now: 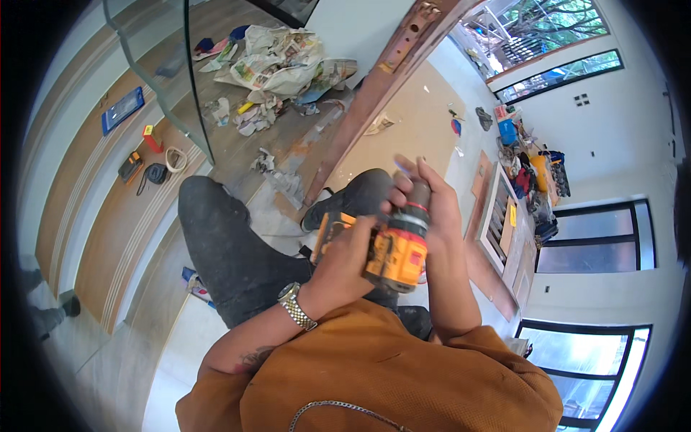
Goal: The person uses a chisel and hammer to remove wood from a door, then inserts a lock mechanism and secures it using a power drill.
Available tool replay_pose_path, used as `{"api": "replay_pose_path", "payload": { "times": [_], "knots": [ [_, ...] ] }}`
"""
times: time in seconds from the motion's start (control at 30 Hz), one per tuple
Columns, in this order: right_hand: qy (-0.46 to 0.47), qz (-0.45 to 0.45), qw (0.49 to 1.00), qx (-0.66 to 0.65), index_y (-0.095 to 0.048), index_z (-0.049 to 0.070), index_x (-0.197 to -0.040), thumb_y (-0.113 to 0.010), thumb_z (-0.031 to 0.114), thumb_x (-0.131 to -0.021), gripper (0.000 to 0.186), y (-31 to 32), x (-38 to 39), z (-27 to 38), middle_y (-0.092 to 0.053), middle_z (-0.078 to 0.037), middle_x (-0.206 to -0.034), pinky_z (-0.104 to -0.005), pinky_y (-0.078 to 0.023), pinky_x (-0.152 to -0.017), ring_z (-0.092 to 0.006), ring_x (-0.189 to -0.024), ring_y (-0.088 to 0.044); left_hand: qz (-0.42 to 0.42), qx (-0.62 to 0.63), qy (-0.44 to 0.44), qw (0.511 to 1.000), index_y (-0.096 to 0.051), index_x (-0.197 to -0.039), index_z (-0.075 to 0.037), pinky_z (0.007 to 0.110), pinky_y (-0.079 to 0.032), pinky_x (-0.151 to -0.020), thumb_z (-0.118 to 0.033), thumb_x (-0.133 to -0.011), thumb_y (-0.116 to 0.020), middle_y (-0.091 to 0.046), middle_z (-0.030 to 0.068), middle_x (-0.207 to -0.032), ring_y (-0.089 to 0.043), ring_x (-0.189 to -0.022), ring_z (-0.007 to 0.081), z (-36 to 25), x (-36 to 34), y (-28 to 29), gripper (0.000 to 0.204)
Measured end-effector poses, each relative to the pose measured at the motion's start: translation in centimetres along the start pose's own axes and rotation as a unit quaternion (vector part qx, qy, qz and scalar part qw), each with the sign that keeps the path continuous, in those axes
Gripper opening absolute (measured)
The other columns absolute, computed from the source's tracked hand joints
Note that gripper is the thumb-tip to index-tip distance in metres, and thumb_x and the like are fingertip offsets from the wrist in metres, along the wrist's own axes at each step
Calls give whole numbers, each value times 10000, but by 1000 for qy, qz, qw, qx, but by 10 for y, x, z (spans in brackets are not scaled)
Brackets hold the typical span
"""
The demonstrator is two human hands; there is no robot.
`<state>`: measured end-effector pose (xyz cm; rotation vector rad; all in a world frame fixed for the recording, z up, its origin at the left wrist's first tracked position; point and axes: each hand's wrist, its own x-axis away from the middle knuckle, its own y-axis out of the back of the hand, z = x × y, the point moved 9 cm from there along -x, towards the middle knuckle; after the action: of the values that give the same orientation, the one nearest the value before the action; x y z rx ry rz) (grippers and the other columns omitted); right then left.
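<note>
1. Cordless drill [403,255], yellow and black: above the lap, between both hands, chuck [419,194] pointing away from the body.
2. Left hand [347,261]: fingers clamped on the drill's grip, evidently bearing its weight.
3. Right hand [440,212]: fingers curled round the chuck, seemingly steadying it.
4. Coiled cord [175,160]: wooden step [119,223], near its striped edge, presumably within reach.

Both our elbows are bent. Our left forearm [241,338], a tattoo [256,356] near its elbow, slants inward to a wrist turned back-side up, and our left hand [344,261] is closed in a firm grip. Our right forearm [455,299] rises more steeply, and our right hand [437,198] sits farther from our chest, cupped, its fingers [398,196] curled inward and blurred at the tips.
</note>
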<state>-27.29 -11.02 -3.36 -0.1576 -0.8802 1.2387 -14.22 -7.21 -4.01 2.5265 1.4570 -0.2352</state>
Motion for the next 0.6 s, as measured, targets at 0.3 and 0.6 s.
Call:
{"api": "replay_pose_path", "payload": {
  "times": [0.3,0.6],
  "knots": [
    [42,170,984,43,-432,95,-802,-190,539,-1079,577,65,66,4,-423,-50,-553,-371,-444,-386,-191,-365,-432,-191,31,60,979,-652,-1059,-33,315,-531,-673,-129,-931,-656,-678,79,-845,-663,-736,141,64,42,160,159],
    [-28,250,968,-10,-523,61,-766,-138,599,-1057,723,79,55,-38,-556,-105,-570,-476,-538,-547,-279,-455,-597,-529,-179,345,754,-701,-1019,-46,287,-501,-552,-160,-938,-616,-700,89,-790,-626,-611,147,399,226,423,164]
  ]
}}
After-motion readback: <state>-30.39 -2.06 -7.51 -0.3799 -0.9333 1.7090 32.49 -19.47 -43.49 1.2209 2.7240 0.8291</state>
